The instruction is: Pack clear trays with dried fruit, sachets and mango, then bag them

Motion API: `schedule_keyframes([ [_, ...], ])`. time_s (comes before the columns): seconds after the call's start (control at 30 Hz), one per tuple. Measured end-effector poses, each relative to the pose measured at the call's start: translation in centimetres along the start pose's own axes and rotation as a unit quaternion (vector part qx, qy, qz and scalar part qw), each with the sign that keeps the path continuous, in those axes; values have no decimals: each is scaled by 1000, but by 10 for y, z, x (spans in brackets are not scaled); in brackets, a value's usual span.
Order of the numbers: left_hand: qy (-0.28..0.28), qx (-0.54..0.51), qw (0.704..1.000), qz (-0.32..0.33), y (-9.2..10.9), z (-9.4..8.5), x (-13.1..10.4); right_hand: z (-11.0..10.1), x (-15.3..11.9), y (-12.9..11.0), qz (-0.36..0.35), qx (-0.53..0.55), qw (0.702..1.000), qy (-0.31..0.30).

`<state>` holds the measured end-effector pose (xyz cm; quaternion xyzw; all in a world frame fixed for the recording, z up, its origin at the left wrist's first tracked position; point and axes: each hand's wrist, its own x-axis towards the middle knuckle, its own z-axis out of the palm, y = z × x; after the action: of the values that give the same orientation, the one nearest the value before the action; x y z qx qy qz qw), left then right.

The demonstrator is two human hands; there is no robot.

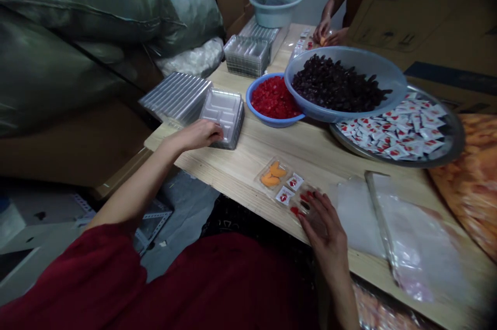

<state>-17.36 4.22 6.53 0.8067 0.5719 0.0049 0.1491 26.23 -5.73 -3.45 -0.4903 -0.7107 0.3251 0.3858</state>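
Observation:
My left hand (207,133) has its fingers closed at the near edge of the top clear plastic tray (222,105) in a stack; its fingertips are partly hidden. A filled compartment tray (267,190) lies on the table near its front edge. Inside are orange dried fruit slices (273,174), two small white printed sachets (294,181), red pieces and a dark piece (305,205). My right hand (326,221) rests over this tray's right end, fingers spread and touching it, covering part of its contents.
A blue bowl of red dried fruit (274,97), a bowl of dark dried fruit (339,84) and a metal pan of sachets (399,128) stand behind. Clear plastic bags (404,231) lie right. More trays (248,53) sit farther back, near another person's hands (324,32).

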Motion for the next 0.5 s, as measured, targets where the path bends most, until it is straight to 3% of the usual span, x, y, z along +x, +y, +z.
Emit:
schedule_keyframes([
  [0.1, -26, 56, 998, -5, 3, 0, 5, 0, 1, 0, -6, 5, 1000, 5],
  [0.2, -15, 88, 996, -16, 9, 3, 6, 0, 1, 0, 2, 11, 1000, 5],
  [0.5, 123, 79, 989, -11, 25, 5, -18, 0, 2, -8, 31, 51, 998, 5],
])
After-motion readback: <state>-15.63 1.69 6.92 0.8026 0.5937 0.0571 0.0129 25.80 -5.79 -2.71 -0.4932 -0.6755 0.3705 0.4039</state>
